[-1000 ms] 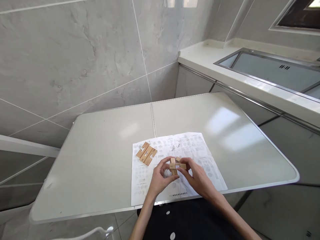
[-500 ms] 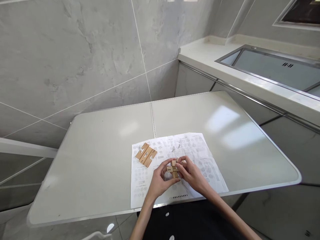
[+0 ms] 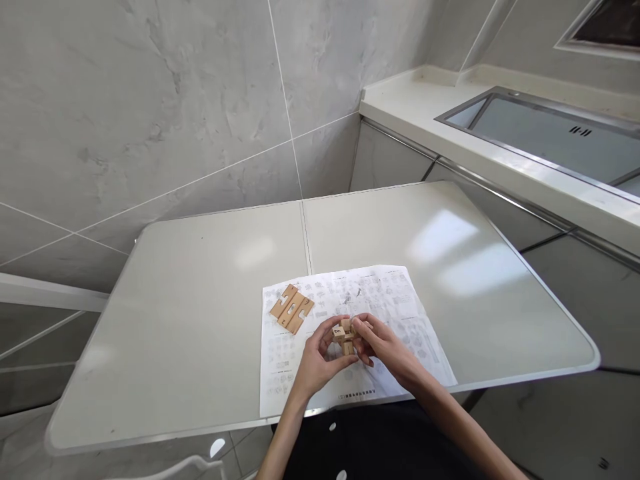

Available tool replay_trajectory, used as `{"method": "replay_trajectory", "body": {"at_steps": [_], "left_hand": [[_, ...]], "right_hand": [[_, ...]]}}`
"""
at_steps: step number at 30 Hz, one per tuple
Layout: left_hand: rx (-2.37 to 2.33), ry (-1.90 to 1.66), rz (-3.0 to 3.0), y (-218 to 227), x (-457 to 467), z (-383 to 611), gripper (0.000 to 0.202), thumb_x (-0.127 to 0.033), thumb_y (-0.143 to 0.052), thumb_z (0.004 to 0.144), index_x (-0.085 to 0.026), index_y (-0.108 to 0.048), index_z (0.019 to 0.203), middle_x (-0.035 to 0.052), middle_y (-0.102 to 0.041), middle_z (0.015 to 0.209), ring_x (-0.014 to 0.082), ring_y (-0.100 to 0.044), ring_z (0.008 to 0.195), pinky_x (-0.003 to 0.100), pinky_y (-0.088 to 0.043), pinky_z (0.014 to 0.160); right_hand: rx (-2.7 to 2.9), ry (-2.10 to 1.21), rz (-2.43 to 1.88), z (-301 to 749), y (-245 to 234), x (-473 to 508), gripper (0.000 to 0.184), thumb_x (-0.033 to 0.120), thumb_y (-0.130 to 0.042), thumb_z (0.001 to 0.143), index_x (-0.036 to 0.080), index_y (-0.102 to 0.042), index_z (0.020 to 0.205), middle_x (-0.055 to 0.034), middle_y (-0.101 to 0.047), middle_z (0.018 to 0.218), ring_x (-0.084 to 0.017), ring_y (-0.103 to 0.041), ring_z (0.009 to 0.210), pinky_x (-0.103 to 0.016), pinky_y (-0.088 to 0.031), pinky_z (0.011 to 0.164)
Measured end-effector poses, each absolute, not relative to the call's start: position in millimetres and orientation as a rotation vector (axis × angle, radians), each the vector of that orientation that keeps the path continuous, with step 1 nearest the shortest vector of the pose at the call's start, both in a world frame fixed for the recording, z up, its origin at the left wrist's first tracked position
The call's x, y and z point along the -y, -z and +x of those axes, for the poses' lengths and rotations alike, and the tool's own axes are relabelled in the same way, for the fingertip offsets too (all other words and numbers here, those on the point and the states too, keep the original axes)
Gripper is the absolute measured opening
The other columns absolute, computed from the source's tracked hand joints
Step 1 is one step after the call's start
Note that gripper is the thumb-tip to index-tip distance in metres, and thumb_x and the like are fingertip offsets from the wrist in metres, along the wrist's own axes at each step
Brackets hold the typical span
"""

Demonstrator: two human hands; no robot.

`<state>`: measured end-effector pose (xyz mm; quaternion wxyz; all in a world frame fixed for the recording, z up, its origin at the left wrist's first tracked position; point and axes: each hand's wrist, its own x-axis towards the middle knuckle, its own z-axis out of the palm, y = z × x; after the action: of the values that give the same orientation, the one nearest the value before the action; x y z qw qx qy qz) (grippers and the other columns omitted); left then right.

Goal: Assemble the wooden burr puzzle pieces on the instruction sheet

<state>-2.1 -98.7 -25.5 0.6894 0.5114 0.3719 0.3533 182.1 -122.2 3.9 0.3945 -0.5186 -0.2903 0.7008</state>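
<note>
Between my hands is a wooden burr puzzle (image 3: 347, 347), made of crossed square bars, with a "3" written on the end of one bar. My left hand (image 3: 319, 353) curves around its left side, thumb below and fingers above. From the right, my right hand (image 3: 379, 337) grips it with the thumb and fingers on its upper right part, hiding some of that side. Flat wooden pieces (image 3: 291, 309) with notches and written numbers lie side by side to the upper left of my left hand, on a printed instruction sheet (image 3: 280, 357).
The sheet lies on a pale folding table (image 3: 200, 333) with a seam across its middle. A counter (image 3: 395, 107) with a sink (image 3: 540, 133) stands at the right, and a grey tiled wall (image 3: 210, 100) rises behind. Part of a white chair (image 3: 195, 463) shows at the lower left.
The burr puzzle has tilted slightly in my hands, so its numbered bar end faces more upward. My right hand's fingers have shifted around its right side. The flat pieces stay put.
</note>
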Motion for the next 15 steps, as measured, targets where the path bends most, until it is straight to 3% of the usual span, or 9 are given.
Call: {"method": "replay_trajectory", "body": {"at_steps": [4, 15], "left_hand": [[-0.828, -0.781, 1.136, 22.1, 98.3, -2.2, 0.068, -0.023, -0.09, 0.077, -0.028, -0.061, 0.139, 0.0119, -0.062, 0.147, 0.0312, -0.061, 0.135, 0.047, -0.049, 0.115], [-0.813, -0.773, 1.126, 22.6, 96.7, -3.7, 0.071, -0.025, -0.094, 0.071, -0.025, -0.061, 0.134, 0.013, -0.063, 0.146, 0.0326, -0.058, 0.138, 0.046, -0.047, 0.116]], "right_hand": [[0.886, -1.803, -1.233, 189.3, -6.9, 124.8, 0.046, 0.066, -0.065, 0.095, 0.024, -0.054, 0.11, 0.0044, -0.057, 0.072, -0.012, -0.051, 0.056, -0.027, -0.039, 0.053], [0.99, -1.727, -1.366, 188.3, 3.9, 120.7, 0.048, 0.07, -0.061, 0.094, 0.022, -0.055, 0.092, 0.0028, -0.058, 0.067, -0.013, -0.049, 0.055, -0.027, -0.035, 0.052]]}}
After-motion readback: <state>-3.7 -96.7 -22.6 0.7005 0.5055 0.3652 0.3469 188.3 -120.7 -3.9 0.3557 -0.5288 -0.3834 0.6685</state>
